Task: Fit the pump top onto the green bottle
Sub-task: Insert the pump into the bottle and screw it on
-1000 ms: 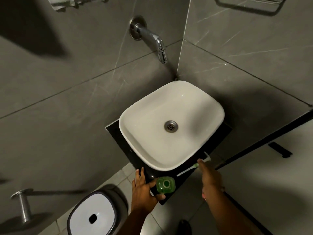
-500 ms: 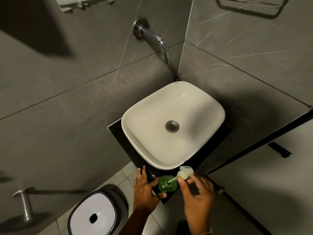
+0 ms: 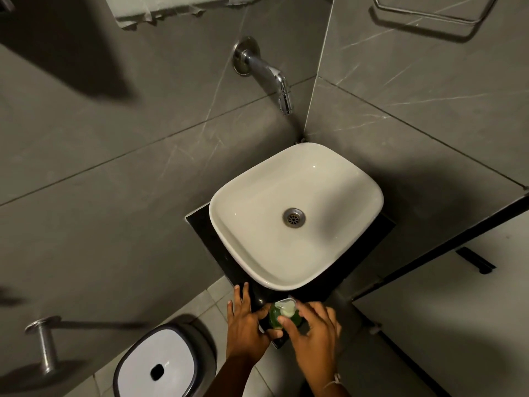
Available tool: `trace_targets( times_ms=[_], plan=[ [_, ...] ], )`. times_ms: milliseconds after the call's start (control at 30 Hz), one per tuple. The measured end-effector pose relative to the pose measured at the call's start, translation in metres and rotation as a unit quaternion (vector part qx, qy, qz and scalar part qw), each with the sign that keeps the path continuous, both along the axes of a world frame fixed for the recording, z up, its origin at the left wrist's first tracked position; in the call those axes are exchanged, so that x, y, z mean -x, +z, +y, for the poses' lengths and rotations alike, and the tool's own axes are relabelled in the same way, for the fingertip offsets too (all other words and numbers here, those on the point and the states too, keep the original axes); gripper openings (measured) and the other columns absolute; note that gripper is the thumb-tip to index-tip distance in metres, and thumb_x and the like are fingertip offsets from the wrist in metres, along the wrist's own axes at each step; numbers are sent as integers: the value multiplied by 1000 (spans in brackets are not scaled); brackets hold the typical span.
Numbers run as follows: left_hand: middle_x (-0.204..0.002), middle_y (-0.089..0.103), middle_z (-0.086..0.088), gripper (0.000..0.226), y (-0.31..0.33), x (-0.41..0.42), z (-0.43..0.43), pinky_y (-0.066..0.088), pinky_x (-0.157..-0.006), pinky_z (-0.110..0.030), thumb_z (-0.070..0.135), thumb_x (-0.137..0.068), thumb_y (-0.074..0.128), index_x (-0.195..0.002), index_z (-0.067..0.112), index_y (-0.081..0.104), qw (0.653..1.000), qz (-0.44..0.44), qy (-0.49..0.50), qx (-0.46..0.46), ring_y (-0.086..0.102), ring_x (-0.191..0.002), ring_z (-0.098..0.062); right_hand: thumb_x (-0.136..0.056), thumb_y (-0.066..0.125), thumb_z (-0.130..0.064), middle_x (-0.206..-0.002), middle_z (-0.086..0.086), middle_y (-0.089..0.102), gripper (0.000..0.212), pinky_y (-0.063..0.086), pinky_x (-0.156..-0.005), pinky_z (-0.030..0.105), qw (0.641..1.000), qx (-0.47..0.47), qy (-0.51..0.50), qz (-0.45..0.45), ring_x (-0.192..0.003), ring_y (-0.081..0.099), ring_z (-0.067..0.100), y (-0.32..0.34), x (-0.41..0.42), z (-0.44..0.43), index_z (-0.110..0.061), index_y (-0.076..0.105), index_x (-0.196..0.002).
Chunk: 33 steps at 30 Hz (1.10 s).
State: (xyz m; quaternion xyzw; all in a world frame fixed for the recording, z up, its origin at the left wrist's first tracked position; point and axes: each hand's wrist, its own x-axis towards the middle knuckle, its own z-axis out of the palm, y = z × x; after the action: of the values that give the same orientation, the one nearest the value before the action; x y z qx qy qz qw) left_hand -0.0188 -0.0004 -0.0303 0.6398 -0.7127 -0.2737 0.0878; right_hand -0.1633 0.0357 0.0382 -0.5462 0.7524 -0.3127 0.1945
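The green bottle (image 3: 275,318) stands on the black counter's front corner (image 3: 279,343), just below the basin. A pale pump top (image 3: 285,306) sits on the bottle's mouth, its tube hidden inside. My left hand (image 3: 246,325) steadies the bottle from the left, thumb against its side and fingers spread on the counter. My right hand (image 3: 312,336) grips the pump top from the right with thumb and fingertips, covering part of the bottle.
A white basin (image 3: 249,253) with a metal drain (image 3: 294,217) fills the counter under a chrome wall tap (image 3: 272,81). A white-lidded bin (image 3: 160,365) stands on the floor at lower left. A metal holder (image 3: 43,345) juts from the left wall.
My right hand brought the pump top from the counter's right side to the bottle, fed its tube in and lowered the head onto the mouth. The left hand stayed on the bottle.
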Motion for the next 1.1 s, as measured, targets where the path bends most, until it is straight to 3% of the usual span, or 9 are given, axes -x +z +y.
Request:
trace_targets(
  times_ms=[100,200,267,433,633,833,900,967,1100],
  plan=[
    [-160,-10,-1,63,-1,-1,0,-3,-120,-49,68,-63,65,-121,44,57,1000,-4,-6,5,-29,-141,-19,-59,82,-49,-71,-21,52,27,44,-75,46,999,2,-28,-25,-80,47,13,1,0,-4,-33,68,-76],
    [-161,-9,-1,62,-4,-1,-1,-4,-120,-48,69,-64,63,-120,44,57,1000,-21,-17,11,-30,-142,-20,-49,86,-50,-61,-16,44,45,43,-70,43,997,1,-54,-52,-72,44,13,-2,-5,-6,-35,45,-59],
    [-161,-7,0,56,-5,-1,-2,-4,-120,-47,68,-64,63,-114,41,62,1000,-22,-16,15,-29,-142,-19,-46,85,-53,-61,-14,44,54,42,-72,42,996,-8,-64,-63,-74,44,14,-2,-9,-9,-38,35,-60],
    [-161,-8,-1,62,-4,-2,-3,-6,-119,-47,70,-64,58,-119,42,58,999,-30,-26,21,-31,-141,-20,-55,83,-49,-76,-19,53,50,45,-71,39,998,30,-23,-57,-80,47,10,-7,-1,-1,-38,66,-100],
    [-161,-5,-1,53,-2,-1,-2,-5,-120,-46,64,-66,63,-110,35,65,999,-26,-24,23,-26,-143,-21,-46,84,-55,-65,-14,51,49,40,-71,40,994,-26,-93,-42,-79,48,18,-5,-13,-9,-26,50,-66],
    [-161,-6,-1,53,-2,-2,-2,-8,-119,-46,62,-70,57,-117,37,62,999,-22,-27,35,-29,-142,-20,-56,74,-59,-97,-24,56,56,41,-82,36,996,14,-27,-80,-94,45,3,-12,-7,1,-51,59,-109],
    [-159,-10,4,60,-2,-1,-2,-5,-120,-48,68,-67,60,-119,37,61,999,-21,-26,26,-27,-143,-20,-59,78,-48,-90,-21,57,43,47,-78,39,996,23,-20,-82,-89,46,5,-11,-2,0,-56,62,-99],
    [-159,-9,6,61,-1,0,-3,-4,-121,-49,68,-65,63,-116,36,62,999,-17,-23,18,-25,-144,-20,-53,80,-52,-78,-18,55,34,42,-73,41,996,18,-42,-73,-81,47,10,-7,-4,-6,-39,63,-79],
    [-162,-3,-1,50,-1,-1,-2,-7,-120,-45,58,-68,67,-112,33,65,999,-18,-19,23,-26,-143,-19,-48,78,-62,-70,-19,48,47,32,-70,35,997,-1,-58,-55,-79,46,14,-4,-14,-10,-35,48,-72]
  ],
)
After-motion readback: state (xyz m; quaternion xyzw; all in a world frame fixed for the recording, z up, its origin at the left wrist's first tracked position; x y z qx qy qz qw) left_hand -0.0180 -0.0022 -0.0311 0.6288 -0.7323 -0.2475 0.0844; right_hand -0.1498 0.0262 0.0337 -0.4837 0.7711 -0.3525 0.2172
